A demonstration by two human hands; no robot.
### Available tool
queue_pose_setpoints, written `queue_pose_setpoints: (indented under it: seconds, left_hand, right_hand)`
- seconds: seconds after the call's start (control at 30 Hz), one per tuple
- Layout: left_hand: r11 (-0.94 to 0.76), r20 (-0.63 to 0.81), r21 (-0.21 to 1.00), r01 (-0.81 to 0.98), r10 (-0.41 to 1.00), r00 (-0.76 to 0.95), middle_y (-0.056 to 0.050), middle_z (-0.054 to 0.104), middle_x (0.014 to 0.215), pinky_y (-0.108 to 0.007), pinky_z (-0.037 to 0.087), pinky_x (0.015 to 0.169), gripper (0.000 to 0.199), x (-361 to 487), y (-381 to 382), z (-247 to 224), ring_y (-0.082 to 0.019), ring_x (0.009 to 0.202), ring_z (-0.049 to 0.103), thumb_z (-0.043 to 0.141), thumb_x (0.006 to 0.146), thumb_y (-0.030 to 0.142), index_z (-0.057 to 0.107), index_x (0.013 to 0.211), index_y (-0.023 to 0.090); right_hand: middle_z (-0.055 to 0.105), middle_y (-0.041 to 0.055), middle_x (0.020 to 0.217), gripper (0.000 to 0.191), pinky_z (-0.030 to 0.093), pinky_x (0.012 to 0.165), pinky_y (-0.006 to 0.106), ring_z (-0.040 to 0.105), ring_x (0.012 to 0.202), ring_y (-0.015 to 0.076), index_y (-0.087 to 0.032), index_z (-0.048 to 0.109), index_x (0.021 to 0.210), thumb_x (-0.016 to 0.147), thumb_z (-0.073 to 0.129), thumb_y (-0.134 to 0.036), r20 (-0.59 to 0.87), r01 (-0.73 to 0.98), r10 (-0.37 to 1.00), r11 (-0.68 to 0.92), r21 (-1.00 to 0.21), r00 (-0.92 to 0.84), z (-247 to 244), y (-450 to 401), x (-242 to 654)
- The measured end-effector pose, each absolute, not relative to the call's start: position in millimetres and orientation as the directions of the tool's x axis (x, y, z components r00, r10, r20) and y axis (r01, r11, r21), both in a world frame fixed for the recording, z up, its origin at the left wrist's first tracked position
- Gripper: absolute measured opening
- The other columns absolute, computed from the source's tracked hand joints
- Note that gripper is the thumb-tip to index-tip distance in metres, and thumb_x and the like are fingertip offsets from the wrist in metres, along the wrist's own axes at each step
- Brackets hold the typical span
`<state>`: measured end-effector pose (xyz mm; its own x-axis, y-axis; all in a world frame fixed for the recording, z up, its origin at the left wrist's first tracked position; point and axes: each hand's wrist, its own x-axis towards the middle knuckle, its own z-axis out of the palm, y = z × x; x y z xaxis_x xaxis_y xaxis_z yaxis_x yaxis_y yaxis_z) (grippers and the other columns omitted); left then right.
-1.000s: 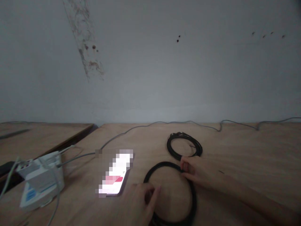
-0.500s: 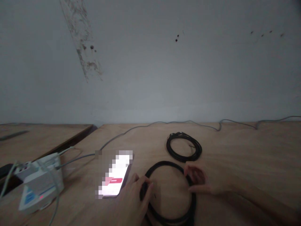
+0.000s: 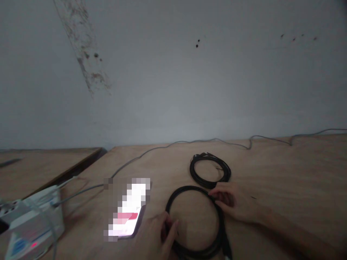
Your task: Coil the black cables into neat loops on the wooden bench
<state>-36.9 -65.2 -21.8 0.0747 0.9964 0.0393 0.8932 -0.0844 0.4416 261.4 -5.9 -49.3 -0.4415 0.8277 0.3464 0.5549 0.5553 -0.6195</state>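
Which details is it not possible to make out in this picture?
All in the head view:
- Content on the phone screen: covered by pixelation.
- Whether the left hand grips the near black coil: its own fingers and blur hide this.
- Tip of the dark connector: cut off by the bottom edge.
- White adapter label: blurred.

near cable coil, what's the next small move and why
I'd probably bring the right hand down to tuck the plug end against the near cable coil. That end juts out at the lower right, while the right hand is at the upper right and the left hand is at the left side, seemingly able to steady it.
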Motion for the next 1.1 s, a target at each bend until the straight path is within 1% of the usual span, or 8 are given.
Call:
queue_pose_setpoints:
  seconds: [0.1,0.23,0.3,0.4,0.57,0.7,0.87,1.1]
  left_hand:
    - [-0.123,0.005,0.453,0.883,0.991,0.136,-0.003,0.066,0.072,-0.030,0.039,0.066,0.040,-39.6,-65.1,-19.7,-0.022,0.073,0.061,0.044,0.095,0.049,0.065,0.076,0.021]
    - [-0.148,-0.004,0.481,0.864,0.985,0.171,-0.003,0.066,0.070,-0.029,0.040,0.063,0.039,-41.7,-64.4,-10.7,-0.021,0.070,0.061,0.044,0.095,0.050,0.067,0.083,0.021]
    - [-0.168,0.031,0.521,0.837,0.983,0.179,-0.002,0.067,0.074,-0.030,0.043,0.065,0.034,-40.9,-64.4,-4.5,-0.021,0.069,0.061,0.045,0.095,0.047,0.067,0.091,0.022]
    - [-0.152,0.076,0.557,0.816,0.988,0.132,-0.004,0.071,0.085,-0.031,0.046,0.075,0.029,-40.3,-64.5,0.6,-0.023,0.080,0.064,0.047,0.093,0.045,0.066,0.091,0.023]
    - [-0.168,0.040,0.502,0.849,0.984,0.172,-0.004,0.069,0.087,-0.033,0.045,0.074,0.032,-44.7,-64.2,-10.3,-0.022,0.078,0.063,0.042,0.096,0.046,0.065,0.096,0.023]
    - [-0.199,0.055,0.517,0.832,0.978,0.200,-0.005,0.069,0.091,-0.032,0.044,0.075,0.030,-45.0,-63.9,-16.8,-0.023,0.084,0.064,0.044,0.096,0.044,0.065,0.096,0.022]
    - [-0.193,0.035,0.494,0.847,0.979,0.203,-0.002,0.067,0.080,-0.030,0.041,0.069,0.029,-41.1,-61.9,-9.6,-0.021,0.074,0.061,0.045,0.096,0.043,0.065,0.091,0.022]
    - [-0.184,0.021,0.488,0.853,0.980,0.200,-0.002,0.066,0.079,-0.030,0.041,0.068,0.029,-40.5,-61.8,-7.7,-0.021,0.073,0.060,0.045,0.095,0.044,0.065,0.093,0.022]
  right_hand:
    - [0.069,0.0049,0.093,0.028,0.051,0.071,0.031,0.065,0.081,0.0202,-0.024,0.071,0.112,0.087,0.059,-0.018,0.369,0.527,0.781,0.617,-0.585,-0.504,-45.3,-6.5,266.3]
    - [0.070,0.0054,0.095,0.023,0.051,0.078,0.033,0.065,0.087,0.0203,-0.025,0.073,0.108,0.095,0.055,-0.022,0.409,0.517,0.744,0.664,-0.541,-0.528,-44.0,-2.8,268.0]
    - [0.070,0.0055,0.094,0.022,0.051,0.078,0.033,0.065,0.086,0.0199,-0.025,0.074,0.106,0.098,0.054,-0.025,0.418,0.519,0.753,0.654,-0.550,-0.507,-46.6,-0.7,268.1]
    - [0.071,0.0053,0.094,0.020,0.051,0.080,0.034,0.066,0.088,0.0205,-0.025,0.074,0.101,0.099,0.055,-0.031,0.406,0.541,0.782,0.622,-0.566,-0.473,-52.2,1.4,268.9]
    - [0.070,0.0048,0.089,0.021,0.049,0.076,0.032,0.064,0.082,0.0199,-0.023,0.073,0.092,0.099,0.057,-0.035,0.416,0.601,0.809,0.587,-0.542,-0.416,-55.4,0.5,266.9]
    - [0.068,0.0043,0.082,0.020,0.048,0.070,0.031,0.062,0.075,0.0196,-0.021,0.071,0.088,0.097,0.059,-0.034,0.410,0.657,0.844,0.530,-0.536,-0.346,-53.6,-1.6,259.8]
    - [0.069,0.0044,0.086,0.021,0.047,0.071,0.031,0.063,0.078,0.0204,-0.021,0.069,0.089,0.097,0.058,-0.036,0.371,0.676,0.889,0.449,-0.584,-0.270,-59.7,0.5,254.7]
    - [0.068,0.0037,0.086,0.022,0.045,0.072,0.030,0.062,0.078,0.0197,-0.022,0.064,0.088,0.100,0.053,-0.038,0.397,0.686,0.871,0.479,-0.548,-0.290,-70.5,7.3,256.8]
